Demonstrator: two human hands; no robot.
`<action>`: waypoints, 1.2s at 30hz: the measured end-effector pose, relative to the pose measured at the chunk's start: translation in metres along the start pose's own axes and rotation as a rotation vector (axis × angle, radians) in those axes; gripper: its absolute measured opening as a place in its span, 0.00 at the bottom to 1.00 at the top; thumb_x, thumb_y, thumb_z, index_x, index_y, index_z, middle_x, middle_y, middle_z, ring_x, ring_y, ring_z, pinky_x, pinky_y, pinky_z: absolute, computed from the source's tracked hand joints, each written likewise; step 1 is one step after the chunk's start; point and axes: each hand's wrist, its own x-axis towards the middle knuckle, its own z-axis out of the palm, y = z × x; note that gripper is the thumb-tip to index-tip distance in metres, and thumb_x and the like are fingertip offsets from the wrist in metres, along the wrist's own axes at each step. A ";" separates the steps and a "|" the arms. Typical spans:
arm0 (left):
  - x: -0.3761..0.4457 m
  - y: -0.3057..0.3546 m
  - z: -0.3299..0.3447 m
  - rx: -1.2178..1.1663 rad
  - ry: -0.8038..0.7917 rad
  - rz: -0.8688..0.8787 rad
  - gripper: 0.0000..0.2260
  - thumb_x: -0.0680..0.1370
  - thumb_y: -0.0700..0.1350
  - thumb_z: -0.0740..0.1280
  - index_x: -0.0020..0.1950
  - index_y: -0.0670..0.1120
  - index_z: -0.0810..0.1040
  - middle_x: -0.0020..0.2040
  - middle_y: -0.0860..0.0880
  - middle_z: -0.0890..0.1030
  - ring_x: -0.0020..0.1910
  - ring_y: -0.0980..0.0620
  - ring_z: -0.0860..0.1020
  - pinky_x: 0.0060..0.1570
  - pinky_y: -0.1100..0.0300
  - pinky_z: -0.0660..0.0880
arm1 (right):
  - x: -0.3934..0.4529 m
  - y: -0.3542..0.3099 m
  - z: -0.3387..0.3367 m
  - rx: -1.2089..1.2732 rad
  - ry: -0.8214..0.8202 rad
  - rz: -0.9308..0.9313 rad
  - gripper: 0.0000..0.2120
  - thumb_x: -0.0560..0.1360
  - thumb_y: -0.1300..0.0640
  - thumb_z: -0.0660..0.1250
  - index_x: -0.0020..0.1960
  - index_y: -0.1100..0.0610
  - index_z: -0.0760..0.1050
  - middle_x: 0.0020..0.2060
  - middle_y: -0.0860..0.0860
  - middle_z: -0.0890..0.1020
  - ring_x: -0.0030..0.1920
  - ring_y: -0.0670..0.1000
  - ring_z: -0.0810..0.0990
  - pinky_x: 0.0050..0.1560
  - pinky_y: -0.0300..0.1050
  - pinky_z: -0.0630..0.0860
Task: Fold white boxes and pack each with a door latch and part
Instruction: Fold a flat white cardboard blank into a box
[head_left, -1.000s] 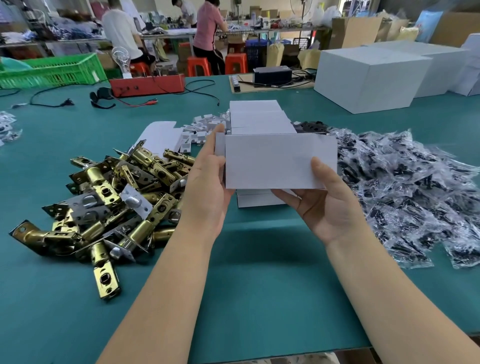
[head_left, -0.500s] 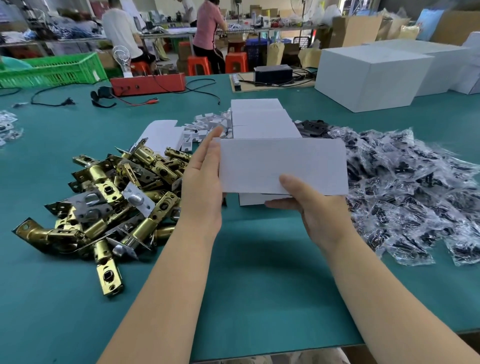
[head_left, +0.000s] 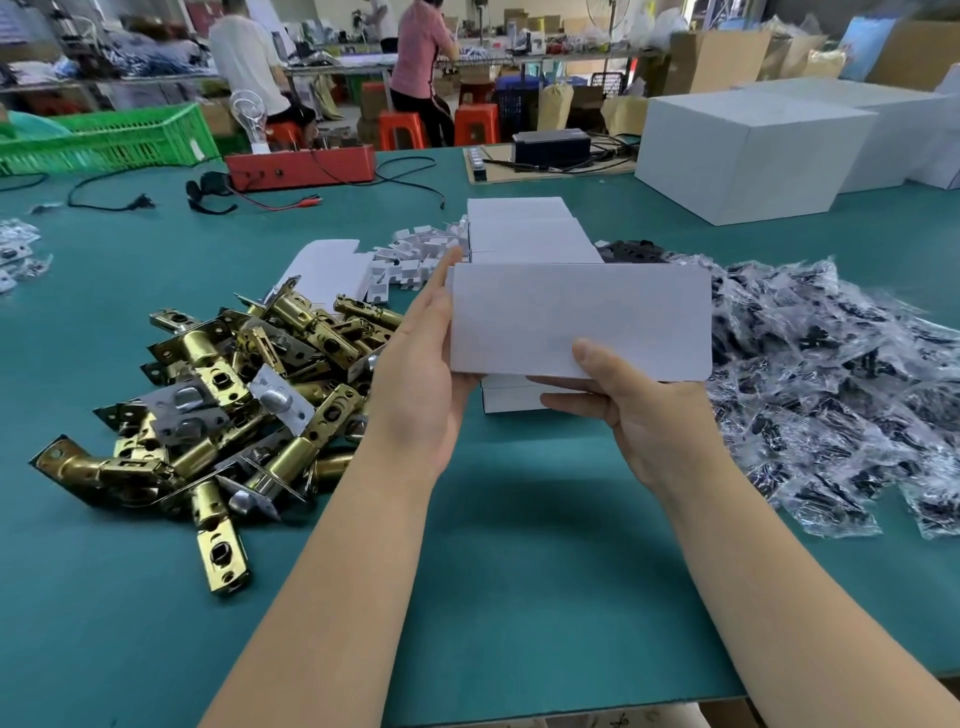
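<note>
I hold a flat white box blank (head_left: 576, 317) upright above the green table. My left hand (head_left: 421, 384) grips its left edge, fingers behind and index finger straight up along the side. My right hand (head_left: 634, 410) pinches its lower edge, thumb on the front face. A heap of brass door latches (head_left: 234, 395) lies to the left. A pile of small black parts in clear bags (head_left: 831, 384) lies to the right. A stack of flat white blanks (head_left: 524, 234) sits behind the held one, partly hidden.
Small white card inserts (head_left: 410, 260) and a loose blank (head_left: 327, 265) lie behind the latches. Large white cartons (head_left: 748, 150) stand at the back right. A red device (head_left: 301, 166) with cables and a green crate (head_left: 109, 140) are at the back left. People work at far tables.
My right hand slid left along the blank's lower edge, its thumb now near the middle. The blank swung to face me more squarely. My left hand stayed on the left edge.
</note>
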 end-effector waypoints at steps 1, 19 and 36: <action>-0.002 -0.001 0.000 0.038 -0.043 0.012 0.16 0.85 0.54 0.50 0.68 0.58 0.72 0.64 0.53 0.80 0.63 0.54 0.77 0.57 0.57 0.76 | -0.001 0.000 0.000 -0.008 -0.008 -0.001 0.17 0.68 0.60 0.71 0.56 0.55 0.76 0.45 0.49 0.86 0.43 0.57 0.85 0.37 0.45 0.81; -0.006 -0.002 0.006 0.088 -0.097 0.045 0.20 0.82 0.40 0.57 0.74 0.49 0.65 0.66 0.48 0.78 0.63 0.50 0.77 0.57 0.54 0.77 | -0.012 -0.006 0.005 -0.453 0.007 -0.448 0.09 0.70 0.50 0.72 0.49 0.45 0.77 0.45 0.41 0.82 0.46 0.46 0.81 0.48 0.36 0.75; -0.012 0.006 -0.002 0.449 -0.163 -0.055 0.33 0.60 0.53 0.77 0.63 0.58 0.71 0.47 0.60 0.81 0.40 0.58 0.81 0.36 0.61 0.78 | -0.005 -0.018 -0.004 -0.264 0.003 -0.519 0.17 0.78 0.58 0.54 0.66 0.55 0.69 0.67 0.61 0.65 0.64 0.44 0.71 0.61 0.34 0.69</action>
